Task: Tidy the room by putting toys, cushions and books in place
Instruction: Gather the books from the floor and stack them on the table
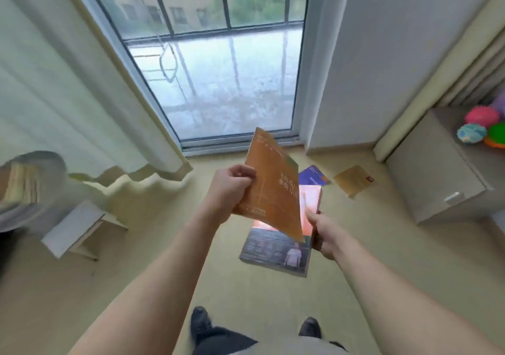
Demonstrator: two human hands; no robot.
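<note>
- The left hand (232, 188) is gripping an orange book (270, 188) by its left edge, fingers curled round the cover, and is holding it tilted in the air in front of the window (218, 81).
- The right hand (322, 234) is gripping a second book with a pink and grey cover (276, 251) at its right edge; this book is sitting flat below the orange one, overlapped by it.
- A purple book (313, 175) and a yellow-brown book (355, 181) are lying on the floor (164, 245) just beyond the hands, near the cabinet (434, 174).
- Toy balls (481, 128) are sitting on the cabinet top, at the right edge of the view.
- A stack of books (23, 185) is showing, blurred, at the far left.
- Judged progress: book collection is under way, two in hand, two on the floor awaiting pickup. No cushions are showing.
</note>
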